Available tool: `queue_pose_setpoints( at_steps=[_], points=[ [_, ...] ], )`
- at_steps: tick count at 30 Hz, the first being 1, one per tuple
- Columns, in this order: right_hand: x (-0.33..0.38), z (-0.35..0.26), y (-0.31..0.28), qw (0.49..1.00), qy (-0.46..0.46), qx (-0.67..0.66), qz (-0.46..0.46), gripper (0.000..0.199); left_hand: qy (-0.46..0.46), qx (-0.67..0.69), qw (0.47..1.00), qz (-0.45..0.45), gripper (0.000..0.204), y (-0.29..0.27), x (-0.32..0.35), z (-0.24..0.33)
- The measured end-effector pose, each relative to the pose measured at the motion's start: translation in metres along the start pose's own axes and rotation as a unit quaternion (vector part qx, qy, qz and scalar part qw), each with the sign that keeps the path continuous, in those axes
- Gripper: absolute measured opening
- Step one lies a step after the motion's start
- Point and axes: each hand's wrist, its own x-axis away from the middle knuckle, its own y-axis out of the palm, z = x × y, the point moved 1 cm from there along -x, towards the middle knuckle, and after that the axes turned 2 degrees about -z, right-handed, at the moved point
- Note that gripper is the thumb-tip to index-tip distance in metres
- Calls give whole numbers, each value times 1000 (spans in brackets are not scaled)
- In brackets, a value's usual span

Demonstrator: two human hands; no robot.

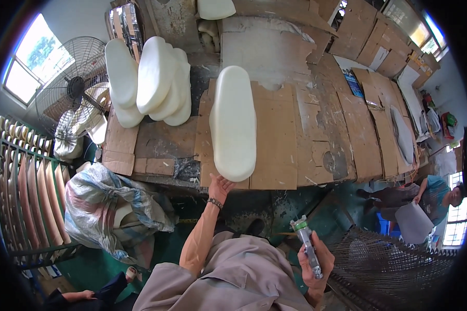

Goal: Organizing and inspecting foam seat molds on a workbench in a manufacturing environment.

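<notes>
A long, cream-white moulded foam pad lies lengthwise on the cardboard-covered table, its near end at the front edge. My left hand reaches to that near end with its fingers stretched out, the fingertips at the pad's lower rim; the hand grips nothing. A bracelet circles the wrist. Off the table to the right, my right hand is closed around a metallic hand tool with a green collar at its upper end. The tool's exact kind does not show.
Several similar pads are stacked at the table's left. Beyond them stands a wire-caged fan. A woven plastic sack sits left of me, beside a rack of curved pieces. Dark metal mesh is at right; a person sits farther off.
</notes>
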Motion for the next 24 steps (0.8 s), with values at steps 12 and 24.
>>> queue_pose_setpoints(
  at_steps=[12, 24],
  points=[
    [19, 19, -11, 998, 12, -22, -53, 48, -104, -167, 958, 208, 87, -156, 65, -36],
    [27, 29, -17, 993, 55, -41, -92, 49, -172, -265, 901, 297, 81, -245, 122, -72]
  ],
)
